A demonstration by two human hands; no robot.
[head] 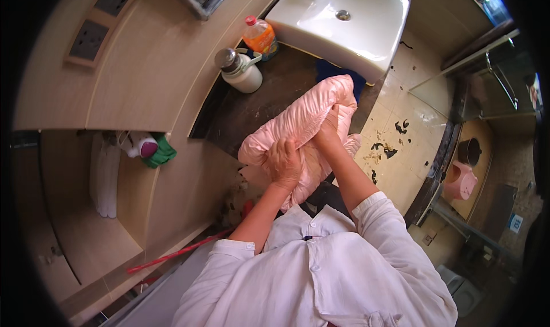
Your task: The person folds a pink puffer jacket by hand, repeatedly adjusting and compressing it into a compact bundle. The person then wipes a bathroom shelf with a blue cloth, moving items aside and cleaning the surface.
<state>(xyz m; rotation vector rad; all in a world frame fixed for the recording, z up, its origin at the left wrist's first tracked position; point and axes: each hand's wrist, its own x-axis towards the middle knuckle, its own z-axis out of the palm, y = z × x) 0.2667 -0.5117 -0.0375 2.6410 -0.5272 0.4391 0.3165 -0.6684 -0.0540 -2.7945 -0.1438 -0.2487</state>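
A shiny pink padded garment or quilt (296,120), bunched into a thick fold, lies across the front of the dark countertop (279,86). My left hand (284,161) grips its near left part with curled fingers. Farther along, my right hand (328,127) holds the fold's inner edge; some of its fingertips are hidden in the fabric. A loose part of the pink material hangs towards my body. Beyond its far end, a dark blue cloth (328,70) lies against the base of the white washbasin (326,39).
Near the wall stand a white flask (245,75) and an orange-labelled bottle (261,37). Dark scraps (389,151) litter the tiled floor at right. A pink stool (460,181) and a dark bucket (469,151) are farther right. A red pole (180,250) leans at lower left.
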